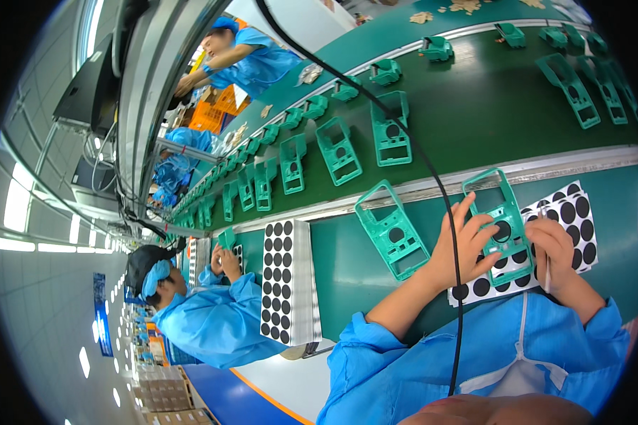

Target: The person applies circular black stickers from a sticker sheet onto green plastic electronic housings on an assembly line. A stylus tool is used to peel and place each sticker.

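Observation:
A green plastic housing (pixel 522 244) with a large window and a round black spot lies in front of me, on top of sheets of round black stickers (pixel 583 228). My left hand (pixel 459 244) grips its left side, thumb and fingers spread across the frame. At its right edge, my right hand (pixel 554 251) is closed in a pinch around a thin pale tool (pixel 547 275), whose exact kind I cannot make out. Just left of my left hand rests a second green housing (pixel 393 230), touched by neither hand, also with a black round spot.
A tall stack of sticker sheets (pixel 286 280) stands to the left, beside a co-worker in blue (pixel 209 319). Beyond a metal rail (pixel 581 161), a dark green conveyor (pixel 468 106) carries rows of green housings. A black cable (pixel 429 166) hangs across the view, passing before my left hand.

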A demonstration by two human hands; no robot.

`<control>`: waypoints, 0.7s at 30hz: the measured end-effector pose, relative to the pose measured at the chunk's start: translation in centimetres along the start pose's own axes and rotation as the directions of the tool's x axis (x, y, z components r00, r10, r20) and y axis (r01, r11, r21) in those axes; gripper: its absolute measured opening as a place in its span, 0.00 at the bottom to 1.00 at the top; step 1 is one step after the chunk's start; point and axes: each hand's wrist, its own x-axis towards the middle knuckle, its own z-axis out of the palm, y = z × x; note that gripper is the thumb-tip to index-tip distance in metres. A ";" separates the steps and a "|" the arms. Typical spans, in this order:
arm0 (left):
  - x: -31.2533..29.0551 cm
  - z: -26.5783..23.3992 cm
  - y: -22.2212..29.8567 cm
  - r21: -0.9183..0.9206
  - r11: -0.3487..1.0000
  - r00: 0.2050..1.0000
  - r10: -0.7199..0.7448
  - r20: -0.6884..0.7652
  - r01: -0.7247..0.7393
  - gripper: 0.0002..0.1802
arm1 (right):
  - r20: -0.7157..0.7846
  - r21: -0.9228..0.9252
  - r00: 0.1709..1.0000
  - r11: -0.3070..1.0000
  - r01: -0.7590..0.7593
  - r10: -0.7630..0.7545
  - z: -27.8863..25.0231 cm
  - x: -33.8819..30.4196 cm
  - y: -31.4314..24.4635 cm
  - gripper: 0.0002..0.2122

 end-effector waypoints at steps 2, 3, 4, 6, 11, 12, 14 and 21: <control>-0.1 0.1 -0.1 0.009 1.000 1.000 0.007 -0.001 -0.007 0.23 | 0.019 -0.007 0.996 0.997 -0.082 0.082 0.5 0.2 -0.4 0.13; -0.2 0.1 -0.2 0.005 1.000 1.000 0.006 -0.004 -0.006 0.23 | 0.036 -0.029 0.984 0.984 -0.175 0.176 0.7 0.3 -0.4 0.14; -0.2 0.2 -0.3 0.007 1.000 1.000 -0.003 -0.012 0.003 0.23 | 0.054 -0.052 0.980 0.981 -0.189 0.192 0.8 0.3 -0.3 0.15; -0.5 0.3 -0.3 0.009 1.000 1.000 -0.010 -0.025 0.010 0.24 | 0.096 -0.109 0.975 0.975 -0.191 0.202 0.7 0.5 -0.3 0.16; -0.7 0.5 -0.2 0.063 0.998 0.999 0.002 -0.046 0.001 0.24 | 0.123 -0.264 0.956 0.937 -0.227 0.267 1.0 -0.1 -0.1 0.17; -0.6 0.6 -0.1 0.070 0.998 0.999 0.004 -0.051 0.000 0.24 | 0.130 -0.287 0.955 0.932 -0.221 0.266 0.8 -0.1 -0.1 0.17; -0.5 0.7 0.1 0.079 0.997 0.998 0.005 -0.060 0.000 0.24 | 0.140 -0.305 0.954 0.928 -0.215 0.267 0.8 -0.1 0.0 0.17; -1.0 1.5 -0.2 0.079 0.996 0.985 0.045 -0.168 -0.032 0.20 | 0.124 -0.379 0.928 0.881 -0.283 0.351 0.8 -0.9 0.2 0.17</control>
